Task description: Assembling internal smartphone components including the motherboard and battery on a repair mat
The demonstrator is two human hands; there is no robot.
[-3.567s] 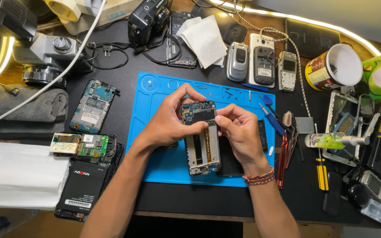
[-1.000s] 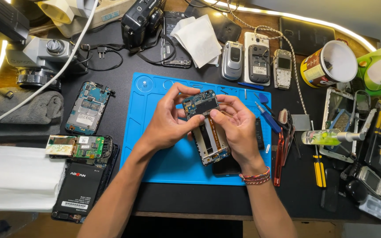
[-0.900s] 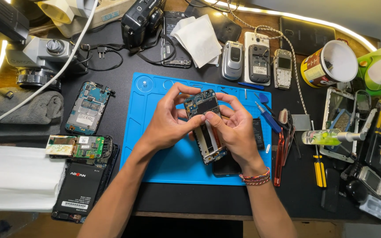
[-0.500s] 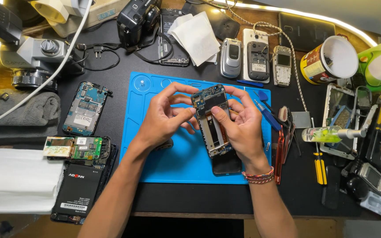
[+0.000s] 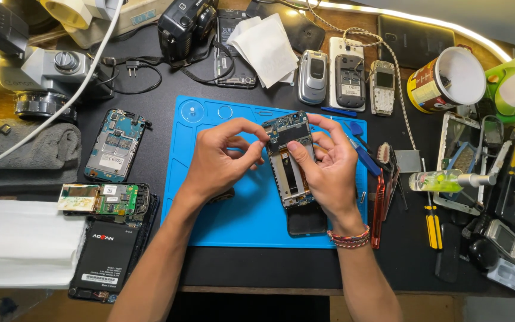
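While the forearms come in from the near edge, the right hand cradles the opened phone above the blue mat, its long axis running away from the person, slightly tilted. At its far end, the left hand pinches the circuit board corner between thumb and forefinger; right fingertips press the opposite edge.

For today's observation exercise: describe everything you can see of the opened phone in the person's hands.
The phone is a slim frame with its back off, showing a blue-green circuit board at the top and metal and orange parts below. It is held slightly tilted over the blue mat, top end away from the person. The left hand pinches its top left corner; the right hand grips its right side, thumb across the middle.
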